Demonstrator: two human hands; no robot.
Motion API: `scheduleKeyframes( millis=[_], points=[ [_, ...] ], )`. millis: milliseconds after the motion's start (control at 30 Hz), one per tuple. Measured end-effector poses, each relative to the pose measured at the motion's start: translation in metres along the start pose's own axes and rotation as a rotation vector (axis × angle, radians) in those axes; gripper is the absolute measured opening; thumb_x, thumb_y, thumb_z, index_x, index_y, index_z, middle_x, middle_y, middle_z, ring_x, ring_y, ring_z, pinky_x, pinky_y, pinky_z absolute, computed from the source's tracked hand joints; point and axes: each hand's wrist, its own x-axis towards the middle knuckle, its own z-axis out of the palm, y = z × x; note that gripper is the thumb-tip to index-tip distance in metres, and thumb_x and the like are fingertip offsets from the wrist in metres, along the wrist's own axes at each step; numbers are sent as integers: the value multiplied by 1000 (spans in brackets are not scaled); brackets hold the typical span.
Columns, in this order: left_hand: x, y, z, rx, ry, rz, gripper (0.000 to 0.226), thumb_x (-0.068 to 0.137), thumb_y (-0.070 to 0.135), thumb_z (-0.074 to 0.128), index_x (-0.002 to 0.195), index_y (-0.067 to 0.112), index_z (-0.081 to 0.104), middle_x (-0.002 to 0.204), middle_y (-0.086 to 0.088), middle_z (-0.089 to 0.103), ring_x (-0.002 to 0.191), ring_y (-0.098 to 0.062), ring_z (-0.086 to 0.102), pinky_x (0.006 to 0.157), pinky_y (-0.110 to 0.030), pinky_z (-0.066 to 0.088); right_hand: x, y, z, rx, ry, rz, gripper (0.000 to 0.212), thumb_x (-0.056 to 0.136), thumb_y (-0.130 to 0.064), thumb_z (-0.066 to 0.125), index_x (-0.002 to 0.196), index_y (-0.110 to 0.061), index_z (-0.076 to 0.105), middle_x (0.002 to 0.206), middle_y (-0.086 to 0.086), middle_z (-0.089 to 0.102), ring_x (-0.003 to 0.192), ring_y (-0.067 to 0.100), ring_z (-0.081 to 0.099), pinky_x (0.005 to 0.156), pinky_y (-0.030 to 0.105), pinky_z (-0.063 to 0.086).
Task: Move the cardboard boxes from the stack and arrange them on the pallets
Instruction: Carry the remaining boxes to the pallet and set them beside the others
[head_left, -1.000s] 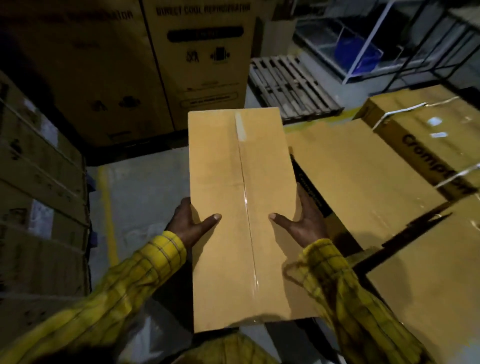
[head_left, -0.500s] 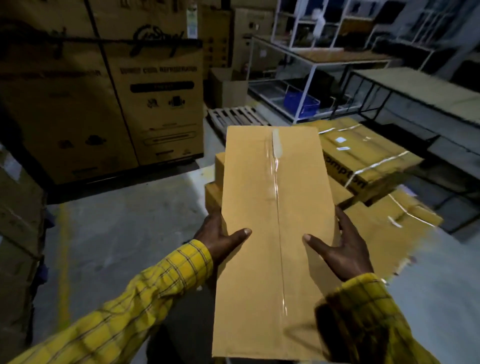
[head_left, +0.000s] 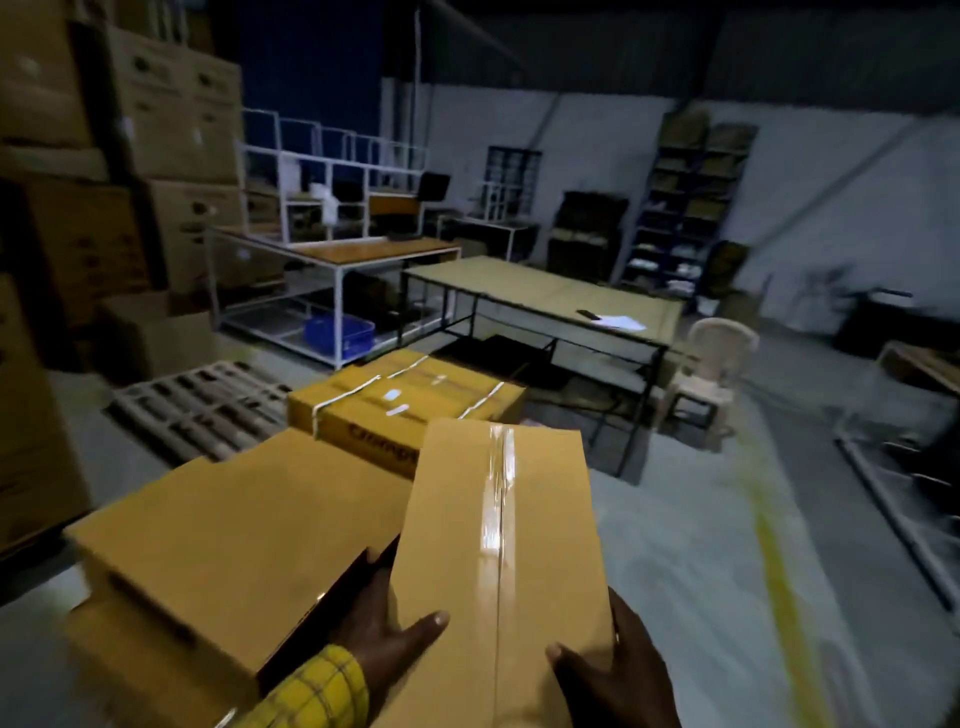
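Cardboard box (head_left: 498, 566), long and narrow, taped along its centre seam; held near centre, its near end cut off by the bottom edge. Left hand (head_left: 387, 639) grasps the left side, thumb lying on the top face, fingers hidden beneath. Right hand (head_left: 618, 670) grasps the right side, thumb on top, wrist cut off by the frame. Yellow checked sleeve (head_left: 311, 693) visible on the left arm only.

Plain carton (head_left: 228, 540), near left, just beside the held box; a second carton under it, mostly hidden. Strapped carton (head_left: 410, 400), farther off, with white bands and dark printed lettering partly covered by the held box. What these cartons stand on cannot be made out.

Pallet (head_left: 197, 410), slatted, on the floor at far left, its near right corner hidden behind the cartons.

Stacked cartons (head_left: 171, 156), far left, tall, blurred, printing unreadable.

White-framed table (head_left: 337, 254) with blue crate (head_left: 340, 332) on its lower shelf. Black-framed table (head_left: 540, 296) to its right, papers on top. Plastic chair (head_left: 711, 364), far right. Shelving (head_left: 685, 208) against the far wall, contents indistinct. Yellow floor line (head_left: 779, 587), right.
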Motion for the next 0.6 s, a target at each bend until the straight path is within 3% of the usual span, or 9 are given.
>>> scheduleKeyframes(
  millis=[67,200,367,500,600],
  points=[
    [42,0,20,46,-64,-43,106,59,81,76,150,46,34,148,11,50,140,-22,44,116,-45,40,20,11,-8,21,59,48,103,58,-58,89,150,-35,48,132,-8,58,128,24,56,107,42,48],
    [108,34,52,109,-127,-16,107,58,75,74,149,30,40,138,7,57,129,-19,56,107,-28,42,68,25,-15,63,149,134,98,63,-57,89,149,-37,48,134,-7,60,121,24,57,107,50,50],
    [171,66,91,107,-144,30,112,76,48,85,162,23,18,163,-3,32,149,-22,32,116,-27,26,132,50,-30,103,195,159,95,66,-48,92,150,-33,48,136,-2,61,122,28,57,108,54,50],
    [222,72,128,196,-115,-32,134,54,78,71,163,26,14,168,-2,23,152,-21,25,123,-37,26,193,84,-49,121,124,150,95,63,-50,93,146,-34,49,131,-3,62,120,27,59,107,55,51],
    [262,75,159,278,-81,-46,145,46,86,63,164,21,10,170,-4,14,155,-23,17,125,-41,21,245,109,-71,122,20,108,92,68,-41,95,147,-27,49,133,0,62,123,30,58,108,52,49]
  ],
)
